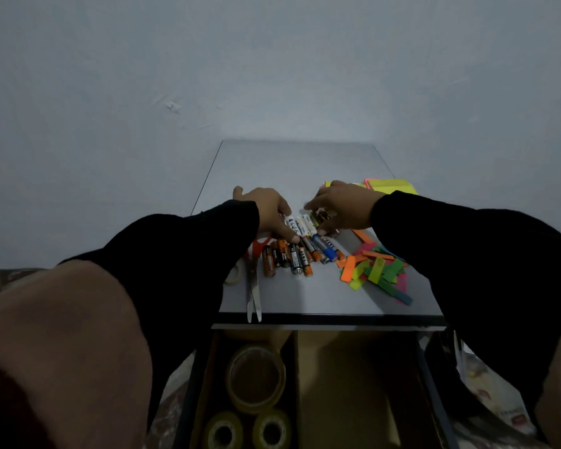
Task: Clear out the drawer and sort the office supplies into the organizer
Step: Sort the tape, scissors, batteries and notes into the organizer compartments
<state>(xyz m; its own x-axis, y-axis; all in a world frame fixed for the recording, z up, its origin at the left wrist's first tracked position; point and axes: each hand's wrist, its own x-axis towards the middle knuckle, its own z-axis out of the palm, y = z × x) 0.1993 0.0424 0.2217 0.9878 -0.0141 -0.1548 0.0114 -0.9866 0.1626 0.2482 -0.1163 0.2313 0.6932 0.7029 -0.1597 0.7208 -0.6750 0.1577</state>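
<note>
The far half of the desk [292, 163] lies bare. Batteries [292, 254] crowd the centre, scissors [253, 286] lie at left, paper strips [376, 270] at right.

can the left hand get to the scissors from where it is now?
Probably yes. The left hand is on the batteries, and the scissors lie just nearer the person, uncovered on the table. Only the orange handles sit partly under the left sleeve.

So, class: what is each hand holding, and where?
Both hands, left and right, curl over the white batteries, gathering them from each side; a firm hold cannot be told.
</note>
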